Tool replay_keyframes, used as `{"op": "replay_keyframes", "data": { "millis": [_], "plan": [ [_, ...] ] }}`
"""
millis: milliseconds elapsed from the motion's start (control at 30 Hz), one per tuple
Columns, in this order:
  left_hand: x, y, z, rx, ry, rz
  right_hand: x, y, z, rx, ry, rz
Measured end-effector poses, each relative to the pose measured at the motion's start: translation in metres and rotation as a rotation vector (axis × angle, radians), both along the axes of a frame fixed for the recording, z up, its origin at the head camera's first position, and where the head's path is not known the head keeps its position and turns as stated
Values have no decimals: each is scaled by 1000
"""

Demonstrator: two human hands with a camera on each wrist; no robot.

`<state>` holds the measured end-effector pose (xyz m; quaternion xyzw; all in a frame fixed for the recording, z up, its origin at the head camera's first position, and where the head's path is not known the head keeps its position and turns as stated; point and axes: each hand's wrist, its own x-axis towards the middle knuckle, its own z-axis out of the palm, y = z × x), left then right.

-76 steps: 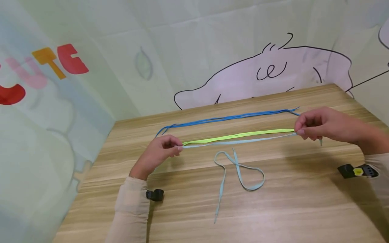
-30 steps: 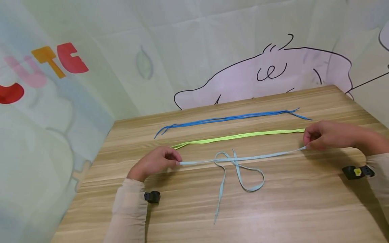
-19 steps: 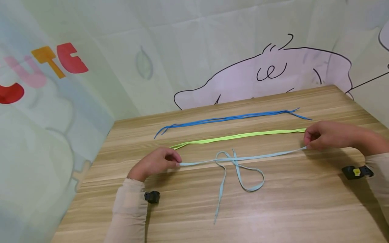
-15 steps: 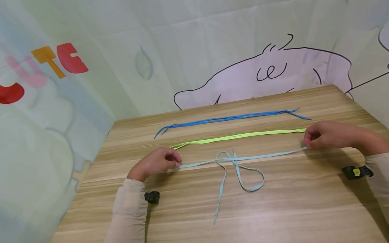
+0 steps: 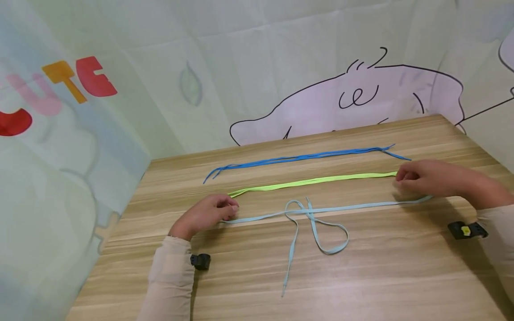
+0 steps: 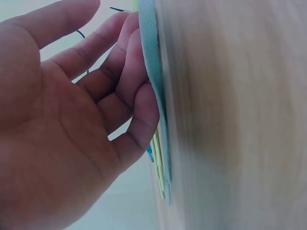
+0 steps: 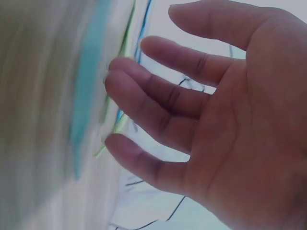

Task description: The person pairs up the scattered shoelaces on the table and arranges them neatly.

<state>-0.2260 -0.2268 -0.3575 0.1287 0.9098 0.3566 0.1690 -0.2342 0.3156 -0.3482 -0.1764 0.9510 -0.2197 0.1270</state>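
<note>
Laces lie in three rows across a wooden table [image 5: 257,276]. The pale blue lace [image 5: 321,209], the nearest row, runs flat from 9 o'clock to 3 o'clock, with a second pale blue lace [image 5: 317,232] looped under its middle and trailing toward 6 o'clock. The left hand [image 5: 205,214] rests at the lace's 9 o'clock end; the wrist view shows its fingers [image 6: 139,110] lightly bent, held close together, their tips pressing the lace [image 6: 151,72] against the wood. The right hand [image 5: 425,180] hovers near the 3 o'clock end, just above the lace, its fingers [image 7: 158,100] loosely spread and holding nothing. A yellow-green lace [image 5: 313,182] lies straight just toward 12 o'clock of the pale blue one, and a dark blue lace [image 5: 305,157] lies beyond it, each row apart from the next. A printed cloth backdrop [image 5: 241,67] hangs behind the table.
</note>
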Motion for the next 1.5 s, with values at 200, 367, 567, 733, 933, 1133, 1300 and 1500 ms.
{"op": "replay_keyframes", "data": {
  "millis": [200, 367, 567, 733, 933, 1133, 1300, 1500],
  "plan": [
    [0, 2, 1, 15, 9, -8, 8, -23, 10, 12, 92, 9],
    [1, 8, 3, -13, 33, -17, 15, -48, 15, -64, 107, 34],
    [1, 13, 1, -51, 50, -19, 23, -74, 12, -134, 70, 100],
    [0, 15, 1, -58, 69, -37, 30, -92, 8, -141, 75, 188],
    [0, 19, 0, -57, 73, -34, 37, -108, 4, -169, 77, 299],
    [0, 20, 1, -55, 76, -40, 43, -119, 2, -187, 42, 364],
    [1, 21, 2, -67, 68, -37, 45, -123, 2, -157, 21, 376],
    [1, 20, 3, -60, 59, -42, 45, -124, 1, -149, 15, 383]
  ]
}}
